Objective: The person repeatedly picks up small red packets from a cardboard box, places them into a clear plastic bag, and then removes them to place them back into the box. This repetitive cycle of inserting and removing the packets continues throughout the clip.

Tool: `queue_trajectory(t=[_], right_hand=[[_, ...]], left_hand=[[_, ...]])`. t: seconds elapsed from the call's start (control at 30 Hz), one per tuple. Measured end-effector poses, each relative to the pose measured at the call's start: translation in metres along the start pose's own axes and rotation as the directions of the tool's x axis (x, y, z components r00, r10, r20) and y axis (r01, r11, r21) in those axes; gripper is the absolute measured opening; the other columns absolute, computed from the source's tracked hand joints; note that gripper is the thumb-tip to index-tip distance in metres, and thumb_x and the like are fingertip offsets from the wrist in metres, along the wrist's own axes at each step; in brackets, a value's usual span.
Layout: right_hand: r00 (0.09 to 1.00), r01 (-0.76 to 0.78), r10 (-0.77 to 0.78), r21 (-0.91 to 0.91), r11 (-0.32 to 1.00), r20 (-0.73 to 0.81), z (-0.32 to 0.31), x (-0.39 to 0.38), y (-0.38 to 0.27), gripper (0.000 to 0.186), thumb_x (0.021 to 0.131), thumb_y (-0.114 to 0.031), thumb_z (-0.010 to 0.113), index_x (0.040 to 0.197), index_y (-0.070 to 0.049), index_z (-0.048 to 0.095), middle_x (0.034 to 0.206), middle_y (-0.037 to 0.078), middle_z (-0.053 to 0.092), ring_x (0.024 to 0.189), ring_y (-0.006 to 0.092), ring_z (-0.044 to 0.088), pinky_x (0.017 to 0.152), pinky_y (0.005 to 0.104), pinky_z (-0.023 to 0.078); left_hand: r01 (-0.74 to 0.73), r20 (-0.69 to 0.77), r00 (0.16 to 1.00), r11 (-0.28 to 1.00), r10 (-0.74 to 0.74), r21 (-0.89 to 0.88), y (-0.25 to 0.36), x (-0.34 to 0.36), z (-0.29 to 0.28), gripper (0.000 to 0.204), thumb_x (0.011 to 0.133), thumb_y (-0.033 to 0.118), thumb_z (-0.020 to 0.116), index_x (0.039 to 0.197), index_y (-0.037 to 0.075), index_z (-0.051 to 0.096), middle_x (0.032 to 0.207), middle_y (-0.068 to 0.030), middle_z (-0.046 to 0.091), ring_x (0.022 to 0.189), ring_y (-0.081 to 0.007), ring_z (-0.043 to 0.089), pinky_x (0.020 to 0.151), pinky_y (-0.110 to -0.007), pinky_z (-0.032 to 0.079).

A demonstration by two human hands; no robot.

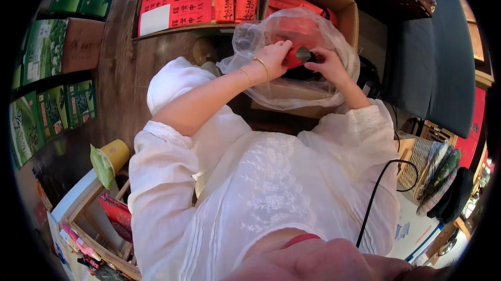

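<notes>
Landmark: one cardboard box, open at the top, with red packets inside.

Item, clear plastic bag: loose and crumpled, spread over the near side of the box.

Item, red pack: one end dark grey-green and roundish; at the near side of the box, at the bag's mouth. Whether above the bag or inside it, I cannot tell.

Item, my left hand: closed on the red pack from its left; gold bangle at the wrist.

Item, my right hand: just right of the pack, thumb and fingers bent toward its dark end; whether they grip, I cannot tell. My two hands are near each other, the pack between.

Item, red packets with dark lettering: laid out just left of the box, a white card among them.

Item, green boxes: well left of the box.

Item, grey cushion: right of the box.
</notes>
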State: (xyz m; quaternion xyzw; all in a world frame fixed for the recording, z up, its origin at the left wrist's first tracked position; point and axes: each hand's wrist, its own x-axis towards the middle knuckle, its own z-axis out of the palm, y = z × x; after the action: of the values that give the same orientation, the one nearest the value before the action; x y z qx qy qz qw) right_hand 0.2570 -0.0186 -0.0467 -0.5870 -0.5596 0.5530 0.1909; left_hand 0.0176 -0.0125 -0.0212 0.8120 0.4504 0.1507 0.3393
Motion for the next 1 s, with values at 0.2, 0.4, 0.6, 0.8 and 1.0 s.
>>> queue_trajectory(t=[0.2, 0.4, 0.6, 0.8, 1.0], right_hand=[[0.994, -0.019, 0.058, 0.373, 0.928, -0.094, -0.026, -0.055, -0.069, 0.039, 0.076, -0.009, 0.075, 0.112, -0.002, 0.061, 0.094, 0.003, 0.065, 0.081, 0.0106, 0.061, 0.068, 0.0241, 0.050], [0.991, 0.006, 0.053, 0.426, 0.905, -0.125, -0.013, -0.054, -0.074, 0.037, 0.077, -0.007, 0.074, 0.110, -0.002, 0.061, 0.096, 0.003, 0.064, 0.081, 0.0107, 0.061, 0.069, 0.0248, 0.051], [0.998, 0.025, 0.003, 0.431, 0.902, -0.063, -0.011, -0.047, -0.072, 0.036, 0.076, -0.002, 0.073, 0.110, -0.002, 0.060, 0.094, 0.002, 0.063, 0.085, 0.0094, 0.060, 0.074, 0.0257, 0.051], [0.993, 0.087, -0.050, 0.392, 0.916, -0.103, -0.007, -0.047, -0.070, 0.035, 0.074, 0.007, 0.065, 0.108, 0.000, 0.060, 0.099, 0.003, 0.062, 0.089, 0.0102, 0.059, 0.081, 0.0237, 0.048], [0.995, 0.093, -0.073, 0.378, 0.921, -0.067, -0.008, -0.048, -0.075, 0.036, 0.071, 0.010, 0.055, 0.106, 0.001, 0.061, 0.103, 0.005, 0.063, 0.094, 0.0119, 0.059, 0.087, 0.0253, 0.046]], left_hand=[[-0.064, 0.045, 0.997, 0.991, 0.059, 0.117, 0.007, 0.001, -0.004, 0.046, 0.073, 0.015, 0.070, 0.110, 0.008, 0.045, 0.101, -0.0152, 0.057, 0.095, -0.0355, 0.058, 0.077, -0.043, 0.049], [-0.103, 0.073, 0.993, 0.972, 0.090, 0.209, 0.009, 0.000, -0.001, 0.053, 0.069, 0.017, 0.075, 0.112, 0.007, 0.044, 0.101, -0.0139, 0.057, 0.095, -0.0343, 0.059, 0.076, -0.042, 0.050], [-0.062, 0.114, 0.993, 0.972, 0.037, 0.228, 0.010, 0.002, 0.001, 0.054, 0.068, 0.018, 0.076, 0.111, 0.007, 0.045, 0.100, -0.0136, 0.057, 0.094, -0.0337, 0.059, 0.076, -0.041, 0.050], [-0.082, 0.116, 0.992, 0.971, 0.057, 0.227, 0.010, 0.003, -0.001, 0.054, 0.069, 0.018, 0.076, 0.111, 0.007, 0.045, 0.100, -0.0138, 0.057, 0.094, -0.0339, 0.059, 0.076, -0.041, 0.050], [-0.108, 0.072, 0.993, 0.965, 0.093, 0.240, 0.003, 0.002, 0.003, 0.056, 0.069, 0.019, 0.075, 0.114, 0.006, 0.044, 0.100, -0.0141, 0.057, 0.094, -0.0338, 0.059, 0.076, -0.041, 0.051]])
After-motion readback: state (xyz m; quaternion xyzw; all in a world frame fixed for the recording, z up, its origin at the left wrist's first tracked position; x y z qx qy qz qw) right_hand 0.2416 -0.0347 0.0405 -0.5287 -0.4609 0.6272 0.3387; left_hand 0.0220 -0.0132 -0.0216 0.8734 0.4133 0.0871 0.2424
